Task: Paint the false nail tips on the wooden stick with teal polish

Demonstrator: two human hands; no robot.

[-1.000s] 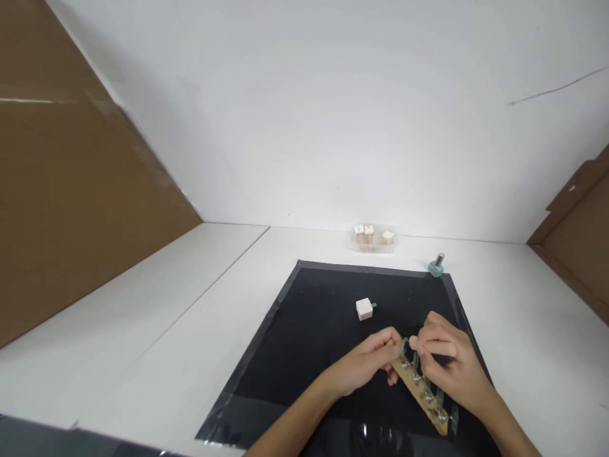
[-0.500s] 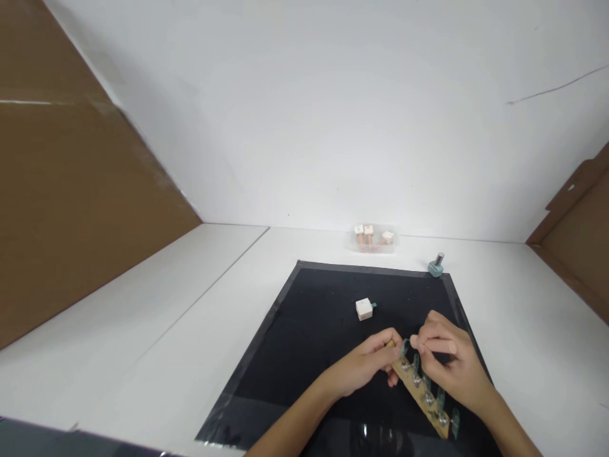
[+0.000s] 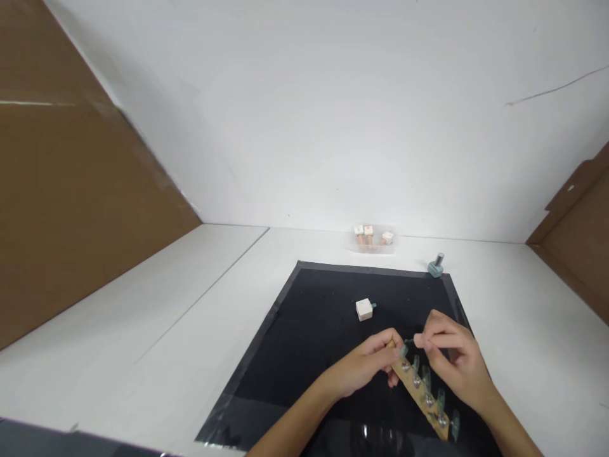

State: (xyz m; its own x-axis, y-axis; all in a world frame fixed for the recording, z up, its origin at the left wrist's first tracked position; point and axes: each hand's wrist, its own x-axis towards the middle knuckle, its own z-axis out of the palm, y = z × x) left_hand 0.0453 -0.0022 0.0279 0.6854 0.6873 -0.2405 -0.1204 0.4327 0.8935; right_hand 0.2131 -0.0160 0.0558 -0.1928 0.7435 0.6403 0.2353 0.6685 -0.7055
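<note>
A narrow wooden strip set with several silver pegs and teal tabs lies slanted over the black mat. My left hand is closed around the strip's upper end. My right hand hovers just to the right of that end, thumb and forefinger pinched on a small dark piece at the topmost peg. A small white cube with a teal stub rests on the mat beyond both hands.
A clear tray of small white-topped pieces sits at the back by the wall. A teal base with a metal post stands at the mat's far right corner. Brown cardboard panels flank the white table.
My right hand has lifted slightly up and away from the strip, its pinch now at the top peg. The left hand and strip have barely moved.
</note>
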